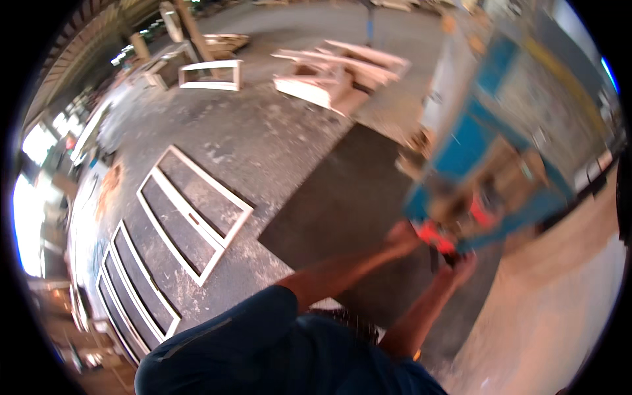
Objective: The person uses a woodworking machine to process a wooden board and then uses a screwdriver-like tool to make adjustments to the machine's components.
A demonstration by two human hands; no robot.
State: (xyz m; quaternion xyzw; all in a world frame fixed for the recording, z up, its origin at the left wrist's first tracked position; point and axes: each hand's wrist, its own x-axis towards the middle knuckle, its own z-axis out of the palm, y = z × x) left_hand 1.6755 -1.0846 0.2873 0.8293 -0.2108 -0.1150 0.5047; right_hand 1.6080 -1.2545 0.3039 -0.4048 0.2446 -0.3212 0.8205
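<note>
My left hand (403, 239) and my right hand (463, 266) reach out side by side at the front of a blue workbench or machine stand (464, 141). Between them is a red-and-black tool (434, 238), blurred by motion, its exact kind unclear. The fingers of my right hand are closed around its dark lower part. My left hand touches or nearly touches its red side, with the fingers smeared. Just beyond, a second red object (484, 209) lies among brown wooden pieces (517, 172) on the blue stand.
A dark flat mat or sheet (329, 191) covers the floor before the stand. To the left lie pale wooden frames, one large frame (227, 240) and narrower frames (148, 283). Stacked lumber (339, 76) sits farther back. A pale wooden board (546, 303) is at the right.
</note>
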